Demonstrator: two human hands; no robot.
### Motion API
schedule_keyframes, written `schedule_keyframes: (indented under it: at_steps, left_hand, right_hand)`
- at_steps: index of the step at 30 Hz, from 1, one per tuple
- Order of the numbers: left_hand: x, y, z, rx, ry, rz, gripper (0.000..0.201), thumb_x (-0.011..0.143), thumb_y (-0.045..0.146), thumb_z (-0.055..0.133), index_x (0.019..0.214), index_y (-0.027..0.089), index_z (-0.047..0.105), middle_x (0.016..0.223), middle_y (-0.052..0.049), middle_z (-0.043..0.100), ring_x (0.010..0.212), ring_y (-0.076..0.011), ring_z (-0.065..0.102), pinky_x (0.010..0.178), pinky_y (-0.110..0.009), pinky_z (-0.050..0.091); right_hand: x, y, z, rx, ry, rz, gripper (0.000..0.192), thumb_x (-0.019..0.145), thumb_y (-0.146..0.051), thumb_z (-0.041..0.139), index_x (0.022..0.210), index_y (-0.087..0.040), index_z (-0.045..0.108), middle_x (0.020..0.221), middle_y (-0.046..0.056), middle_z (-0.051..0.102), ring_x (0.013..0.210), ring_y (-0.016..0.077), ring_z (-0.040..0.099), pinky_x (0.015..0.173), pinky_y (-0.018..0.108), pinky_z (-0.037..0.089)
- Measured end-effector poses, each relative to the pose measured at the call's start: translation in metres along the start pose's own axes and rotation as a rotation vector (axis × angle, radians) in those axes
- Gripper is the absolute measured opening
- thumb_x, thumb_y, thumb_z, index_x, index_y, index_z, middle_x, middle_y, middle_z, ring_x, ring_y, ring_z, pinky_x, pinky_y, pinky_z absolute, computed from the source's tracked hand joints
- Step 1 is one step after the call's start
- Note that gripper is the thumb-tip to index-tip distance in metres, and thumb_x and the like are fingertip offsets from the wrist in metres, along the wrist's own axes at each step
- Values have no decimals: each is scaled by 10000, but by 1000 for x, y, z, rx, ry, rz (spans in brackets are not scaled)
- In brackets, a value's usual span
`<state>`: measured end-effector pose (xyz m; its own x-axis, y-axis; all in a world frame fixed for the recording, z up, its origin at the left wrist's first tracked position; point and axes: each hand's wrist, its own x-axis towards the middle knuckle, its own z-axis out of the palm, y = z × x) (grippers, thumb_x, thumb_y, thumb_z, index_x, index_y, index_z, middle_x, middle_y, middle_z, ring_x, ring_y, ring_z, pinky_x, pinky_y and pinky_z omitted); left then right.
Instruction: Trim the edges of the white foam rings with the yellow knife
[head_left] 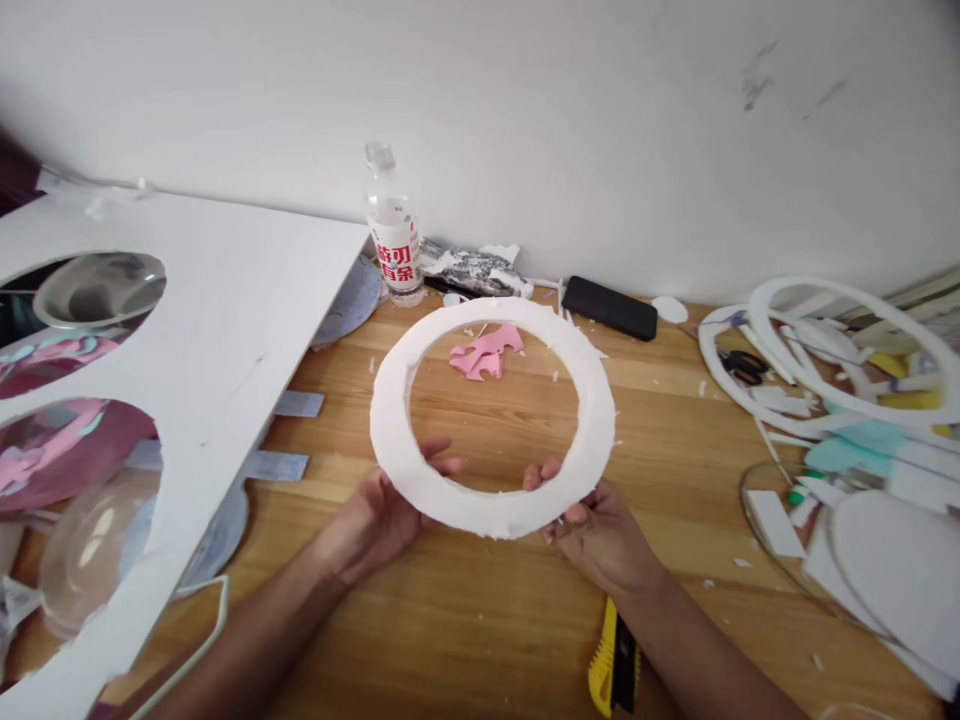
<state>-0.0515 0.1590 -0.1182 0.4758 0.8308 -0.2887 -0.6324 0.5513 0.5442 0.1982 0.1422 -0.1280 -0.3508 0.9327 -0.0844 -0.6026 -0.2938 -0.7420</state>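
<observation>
**Foam ring held in both hands over the table**

Above the wooden table (pixel 480 620), near its middle, a white foam ring (pixel 491 340) is held up, tilted toward the camera. Flat, wide band, big round hole. Edges rough, both inner and outer, with small crumbs and ragged bits hanging off, most along the near edge. Surface plain matte white, no marks.

Left hand (pixel 382 515) grips the ring's near-left part, thumb over the top face at the inner edge, fingers underneath. Right hand (pixel 592 530) grips the near-right part the same way, thumb on top, fingers curled below. Both hands closed on the ring.

Through the hole: table and pink scraps (pixel 486 352) lying on it. Behind the ring a clear bottle (pixel 393 235) with red print stands at the wall, a black phone (pixel 609 307) to its right. Yellow knife (pixel 613 662) lies on the table just beside the right forearm. Left side: large white board (pixel 225 330) with round cut-outs. Right side: pile of more white rings (pixel 840 350), scissors (pixel 742 365) and offcuts. White flecks scattered across the table.
</observation>
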Motion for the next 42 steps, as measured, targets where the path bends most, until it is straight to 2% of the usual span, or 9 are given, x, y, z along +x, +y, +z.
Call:
schedule_keyframes:
  at_steps: [3,8,13,18,24,30,36,42]
  left_hand:
    - [-3,-8,-7,211,-106,4,519,694,341,861,1174,220,706,1144,-97,736,1044,-250,681,949,-343,491]
    - [-2,-6,-10,342,-173,32,436,656,318,885,1061,247,738,1115,-72,747,1113,-268,659,940,-328,492]
    - [-1,0,-9,438,-123,51,397,638,234,896,1003,233,740,1095,-71,753,1092,-269,672,894,-313,515]
    - [-4,6,-6,529,-48,22,361,670,242,873,997,223,722,1057,-82,763,1017,-259,695,875,-340,523]
    - [-4,9,0,524,-22,4,329,674,288,867,962,211,728,1023,-93,768,991,-279,701,889,-382,518]
    - [-5,6,-7,484,-44,13,367,648,255,886,979,228,730,1057,-81,764,998,-266,695,874,-352,517]
    - [-4,5,-8,460,-63,15,391,651,315,884,999,235,724,1043,-76,764,977,-259,695,846,-333,512]
    - [-5,4,-14,487,-75,16,377,681,259,867,1022,240,707,1091,-71,741,1031,-260,667,894,-347,493]
  right_hand:
    - [1,0,0,0,-8,29,303,799,-367,786,1078,-272,716,995,15,686,654,48,600,581,139,522]
    - [0,0,-1,-9,-18,44,299,815,-369,771,1089,-262,713,993,26,676,690,63,613,578,138,524]
    - [0,-1,2,-38,6,55,269,839,-355,749,1089,-262,712,1001,39,688,692,73,616,592,159,533]
    - [0,1,1,-91,53,41,264,849,-350,733,1079,-222,712,1017,81,707,655,94,605,590,211,554]
    - [0,5,-1,-104,107,34,270,851,-336,729,1091,-215,708,1022,92,713,670,119,616,592,243,564]
    - [2,8,-1,-61,67,47,294,812,-387,767,1058,-233,721,1019,87,721,627,90,602,570,206,548]
    - [2,10,-3,-13,25,67,318,789,-398,784,1051,-235,708,986,59,694,621,87,614,558,199,540]
    - [2,9,-3,-57,62,71,312,811,-387,766,1052,-202,694,980,76,694,625,94,608,570,214,552]
